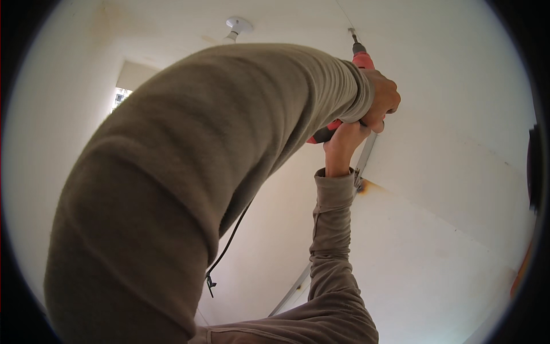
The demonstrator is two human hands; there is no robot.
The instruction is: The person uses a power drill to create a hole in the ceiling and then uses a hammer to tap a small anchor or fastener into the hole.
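A red and black power drill points up toward the white ceiling. Its bit meets a small metal piece there; whether it has gone in, I cannot tell. My left hand is closed over the drill's body just below the chuck. Lower down, my right hand is closed around the drill, with part of its red and black casing showing beside the wrist. My left sleeve hides much of the tool, and most of the right fingers are out of sight.
A white bulb holder is fixed overhead, left of the drill. A grey metal strip runs behind my right arm, near a rusty stain. A black cord hangs below my left arm. A dark object stands at the right rim.
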